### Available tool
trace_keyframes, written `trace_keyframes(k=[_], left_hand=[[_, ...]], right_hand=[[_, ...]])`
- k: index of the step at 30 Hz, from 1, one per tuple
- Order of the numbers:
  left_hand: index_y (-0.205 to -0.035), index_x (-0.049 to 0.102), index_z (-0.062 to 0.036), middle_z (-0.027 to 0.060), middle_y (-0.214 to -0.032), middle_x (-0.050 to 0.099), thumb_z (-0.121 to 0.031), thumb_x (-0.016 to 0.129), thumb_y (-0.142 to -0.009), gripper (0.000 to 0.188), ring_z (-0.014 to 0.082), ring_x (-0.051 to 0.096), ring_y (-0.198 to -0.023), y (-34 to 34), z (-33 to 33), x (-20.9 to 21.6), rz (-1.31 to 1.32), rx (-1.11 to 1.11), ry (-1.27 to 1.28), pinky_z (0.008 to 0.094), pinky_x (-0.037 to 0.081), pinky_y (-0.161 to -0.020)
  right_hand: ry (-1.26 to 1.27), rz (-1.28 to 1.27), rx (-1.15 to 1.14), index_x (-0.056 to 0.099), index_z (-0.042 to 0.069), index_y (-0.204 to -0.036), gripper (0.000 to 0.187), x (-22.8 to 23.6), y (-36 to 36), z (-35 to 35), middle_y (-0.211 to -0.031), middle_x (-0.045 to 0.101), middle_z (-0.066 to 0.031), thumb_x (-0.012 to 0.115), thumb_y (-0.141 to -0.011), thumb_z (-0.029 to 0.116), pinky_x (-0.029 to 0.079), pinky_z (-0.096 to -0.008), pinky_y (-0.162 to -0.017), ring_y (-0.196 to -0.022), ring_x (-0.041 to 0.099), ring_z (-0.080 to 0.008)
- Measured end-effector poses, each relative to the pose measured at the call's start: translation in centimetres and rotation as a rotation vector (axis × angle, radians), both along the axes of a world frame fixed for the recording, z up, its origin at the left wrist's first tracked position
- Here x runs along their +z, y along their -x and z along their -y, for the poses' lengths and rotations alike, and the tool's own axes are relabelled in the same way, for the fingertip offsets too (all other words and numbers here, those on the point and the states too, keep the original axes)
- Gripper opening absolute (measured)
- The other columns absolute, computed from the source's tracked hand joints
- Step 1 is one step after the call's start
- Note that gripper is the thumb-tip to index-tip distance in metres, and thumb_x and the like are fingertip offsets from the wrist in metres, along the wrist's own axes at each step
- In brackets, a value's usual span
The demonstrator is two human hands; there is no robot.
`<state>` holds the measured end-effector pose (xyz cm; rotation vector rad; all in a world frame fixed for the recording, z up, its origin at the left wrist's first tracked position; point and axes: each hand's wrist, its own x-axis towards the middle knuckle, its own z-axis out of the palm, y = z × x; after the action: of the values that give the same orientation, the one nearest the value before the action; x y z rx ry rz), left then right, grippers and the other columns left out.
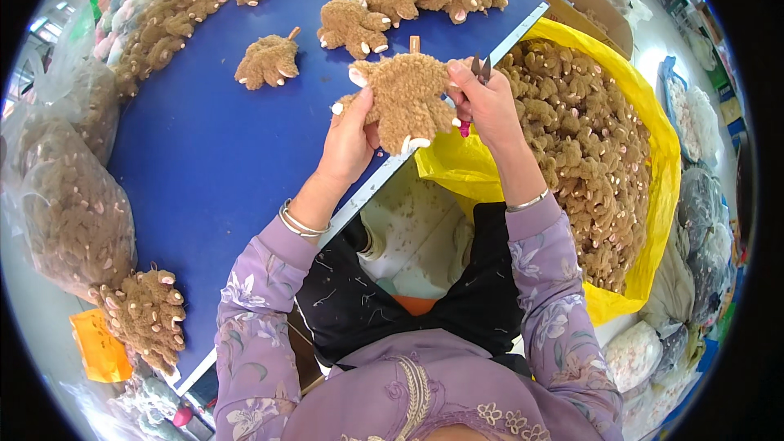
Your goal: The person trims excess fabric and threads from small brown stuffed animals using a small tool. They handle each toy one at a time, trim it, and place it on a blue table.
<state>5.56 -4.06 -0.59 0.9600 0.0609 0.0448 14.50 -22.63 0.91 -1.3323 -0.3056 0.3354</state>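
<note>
Two hands (pixel 351 135), one yellow bag (pixel 653 155), countless plush toys (pixel 404 98)

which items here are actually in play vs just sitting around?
In play:
- fuzzy brown plush piece, held by left hand
- small snips in right hand

Lying about:
- plush pieces on blue table
- yellow bag full of them
- clear bags at left
- cardboard box

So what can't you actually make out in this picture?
- Head view: the small tool in the right hand; the fingers cover most of it.
- The held brown plush piece: its far side faces away, and the left hand covers its lower left.
- Inside the yellow bag: lower layers are buried.
- Clear bags at the left rim: bent and blurred.
</note>
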Motion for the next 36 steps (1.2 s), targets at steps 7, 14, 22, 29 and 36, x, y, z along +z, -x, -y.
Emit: trace_keyframes(k=[7,14,22,29,36], left_hand=[[-0.121,0.053,0.0008,0.0083,-0.117,0.061,-0.012,0.063,-0.091,0.035,0.0157,0.061,-0.103,0.1,0.2,-0.4,0.036,-0.022,-0.249,0.0307,0.051,-0.088],[-0.126,0.047,0.0019,0.013,-0.116,0.059,-0.012,0.054,-0.095,0.035,0.0226,0.063,-0.103,-0.6,-0.4,-0.5,0.059,0.227,0.103,0.0354,0.054,-0.087],[-0.125,0.049,-0.0019,0.0089,-0.115,0.06,-0.011,0.057,-0.094,0.033,0.0189,0.062,-0.102,-0.9,-0.5,-0.7,0.075,0.246,0.108,0.033,0.054,-0.085],[-0.125,0.048,-0.0053,0.0075,-0.118,0.06,-0.009,0.057,-0.094,0.033,0.0199,0.062,-0.106,-0.7,-0.4,-0.9,0.042,0.161,-0.092,0.0327,0.054,-0.087],[-0.108,0.059,-0.0032,0.0025,-0.094,0.065,-0.01,0.061,-0.09,0.02,0.0105,0.062,-0.075,-0.8,-0.4,-1.5,0.01,0.304,-0.132,0.0233,0.048,-0.059]], right_hand=[[-0.051,0.021,0.007,0.06,0.007,-0.093,0.021,-0.6,1.2,-1.3,-0.071,0.055,0.0038,0.061,-0.094,0.027,0.03,-0.019,-0.044,-0.052,0.039,-0.0013],[0.077,0.463,-0.262,0.058,0.004,-0.092,0.01,-0.6,2.5,-1.5,-0.076,0.058,0.0037,0.064,-0.09,0.011,0.034,-0.0161,-0.05,-0.059,0.044,0.0009],[0.372,0.87,-0.041,0.061,0.004,-0.099,0.024,-1.2,5.2,-3.5,-0.085,0.064,-0.0081,0.072,-0.078,0.007,0.052,-0.0281,-0.063,-0.069,0.066,-0.0189],[0.4,0.639,-0.145,0.056,0.004,-0.09,0.018,-1.3,4.9,-3.1,-0.075,0.063,-0.0066,0.07,-0.078,0.007,0.049,-0.0261,-0.058,-0.062,0.061,-0.0133],[0.129,0.258,-0.152,0.056,0.004,-0.08,0.007,0.0,3.9,-2.5,-0.069,0.05,0.0075,0.064,-0.079,0.003,0.036,-0.0177,-0.054,-0.061,0.042,-0.0002]])
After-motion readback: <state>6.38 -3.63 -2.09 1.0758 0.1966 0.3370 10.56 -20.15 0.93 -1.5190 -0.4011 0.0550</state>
